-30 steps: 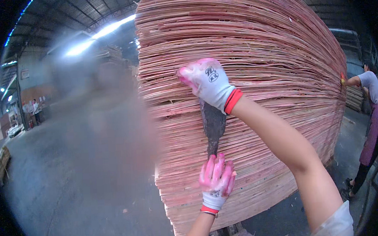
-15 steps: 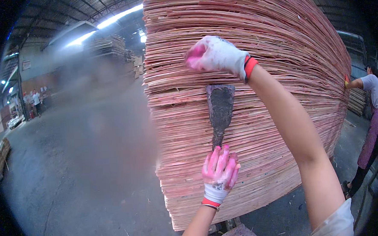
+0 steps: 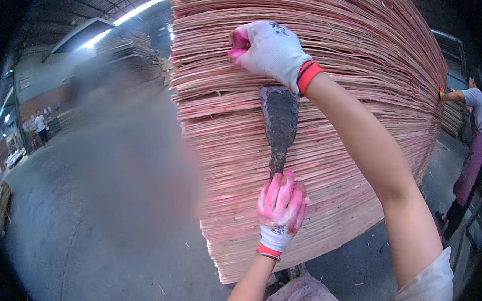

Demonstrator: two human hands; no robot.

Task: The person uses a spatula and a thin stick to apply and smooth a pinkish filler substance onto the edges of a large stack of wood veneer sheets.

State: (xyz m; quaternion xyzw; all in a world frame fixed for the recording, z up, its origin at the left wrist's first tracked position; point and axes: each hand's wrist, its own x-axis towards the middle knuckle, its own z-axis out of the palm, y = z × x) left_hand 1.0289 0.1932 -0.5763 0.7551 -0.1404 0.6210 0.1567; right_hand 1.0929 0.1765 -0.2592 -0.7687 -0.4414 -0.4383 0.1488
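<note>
A tall stack of thin, pink-edged wood veneer sheets (image 3: pixel 236 167) stands in front of me. My left hand (image 3: pixel 280 205), in a white glove with pink-stained fingers, is closed round the lower end of a dark, crusted scraper (image 3: pixel 281 118). Its wide blade points up and lies in front of the stack's edges. Higher up, my right hand (image 3: pixel 268 50), gloved alike with a red cuff, is closed with thumb and fingertips drawn together by the sheet edges. What those fingers hold, if anything, is hidden.
At the far right a person in a purple apron (image 3: pixel 471 165) has a gloved hand on the stack's other end. Another person (image 3: pixel 41 128) stands far off at the left. More stacked sheets (image 3: pixel 124 61) show behind, and grey floor (image 3: pixel 121 255) runs along the left.
The stack, the scraper and both hands sit higher in the picture, as the view has shifted. My right hand has turned slightly, still closed. The left keeps its hold on the scraper.
</note>
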